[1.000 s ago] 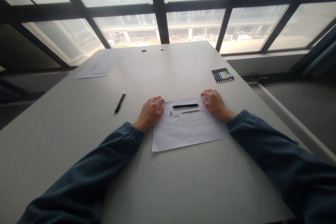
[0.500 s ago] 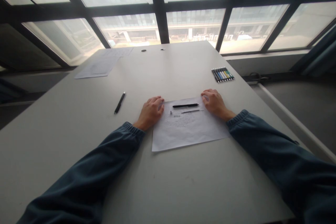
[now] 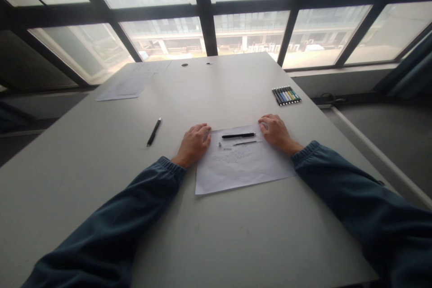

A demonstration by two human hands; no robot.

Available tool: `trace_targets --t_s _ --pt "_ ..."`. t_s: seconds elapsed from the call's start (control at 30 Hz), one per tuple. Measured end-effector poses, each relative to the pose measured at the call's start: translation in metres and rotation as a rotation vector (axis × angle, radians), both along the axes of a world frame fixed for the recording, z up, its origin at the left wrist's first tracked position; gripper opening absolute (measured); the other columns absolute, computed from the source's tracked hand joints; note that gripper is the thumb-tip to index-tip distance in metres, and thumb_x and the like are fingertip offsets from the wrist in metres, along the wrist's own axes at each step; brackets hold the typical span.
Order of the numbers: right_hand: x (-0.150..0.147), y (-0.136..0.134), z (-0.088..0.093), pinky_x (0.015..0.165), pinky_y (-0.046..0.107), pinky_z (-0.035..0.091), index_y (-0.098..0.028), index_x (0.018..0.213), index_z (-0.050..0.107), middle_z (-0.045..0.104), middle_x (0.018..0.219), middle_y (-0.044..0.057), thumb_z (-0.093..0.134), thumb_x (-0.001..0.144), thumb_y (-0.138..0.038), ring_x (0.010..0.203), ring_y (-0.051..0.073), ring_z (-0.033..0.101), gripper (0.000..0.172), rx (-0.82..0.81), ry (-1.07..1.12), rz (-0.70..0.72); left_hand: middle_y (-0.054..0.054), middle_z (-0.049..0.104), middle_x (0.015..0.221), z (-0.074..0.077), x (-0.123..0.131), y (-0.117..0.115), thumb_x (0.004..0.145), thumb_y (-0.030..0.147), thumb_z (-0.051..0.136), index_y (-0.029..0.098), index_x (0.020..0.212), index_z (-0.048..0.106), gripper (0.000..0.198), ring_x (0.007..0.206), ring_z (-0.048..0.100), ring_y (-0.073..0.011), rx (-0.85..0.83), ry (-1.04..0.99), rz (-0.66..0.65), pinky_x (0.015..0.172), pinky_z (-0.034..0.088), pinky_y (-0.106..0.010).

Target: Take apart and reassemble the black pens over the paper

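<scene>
A white sheet of paper [image 3: 243,175] lies on the table between my hands. On it rest a black pen body [image 3: 238,135], a thin pen refill [image 3: 245,143], a small grey cone-shaped tip [image 3: 220,144] and a tiny piece that looks like a spring [image 3: 227,149]. Dark scribbles or specks cover the paper below them. My left hand [image 3: 193,143] rests at the sheet's upper left edge, fingers loosely bent and holding nothing. At the upper right edge lies my right hand [image 3: 275,134], relaxed and open, with nothing in it.
Left of my left hand lies another black pen [image 3: 154,132]. A flat row of several pens with coloured parts [image 3: 286,96] sits near the table's right edge. More paper [image 3: 126,84] lies at the far left. Windows [image 3: 251,31] stand behind the white table [image 3: 216,238].
</scene>
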State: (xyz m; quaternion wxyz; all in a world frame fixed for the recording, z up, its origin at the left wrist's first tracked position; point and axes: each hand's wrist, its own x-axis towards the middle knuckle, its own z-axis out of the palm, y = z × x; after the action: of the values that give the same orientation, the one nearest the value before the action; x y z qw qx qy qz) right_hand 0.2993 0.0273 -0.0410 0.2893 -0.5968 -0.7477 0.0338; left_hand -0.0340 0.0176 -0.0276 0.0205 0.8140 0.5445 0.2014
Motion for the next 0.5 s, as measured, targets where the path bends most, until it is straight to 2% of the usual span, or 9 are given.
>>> trace_targets --t_s 0.5 --pt "0.0001 0.0001 0.0005 0.1 0.045 0.046 -0.019 0.103 0.074 0.07 0.117 0.012 0.053 0.091 -0.023 0.112 0.031 0.058 0.025 0.006 0.0 0.001 -0.011 0.061 0.14 -0.0006 0.0002 -0.0001 0.096 0.029 0.049 0.019 0.125 0.064 0.034 0.13 0.054 -0.0271 0.004 -0.001 -0.001 0.115 0.042 -0.046"
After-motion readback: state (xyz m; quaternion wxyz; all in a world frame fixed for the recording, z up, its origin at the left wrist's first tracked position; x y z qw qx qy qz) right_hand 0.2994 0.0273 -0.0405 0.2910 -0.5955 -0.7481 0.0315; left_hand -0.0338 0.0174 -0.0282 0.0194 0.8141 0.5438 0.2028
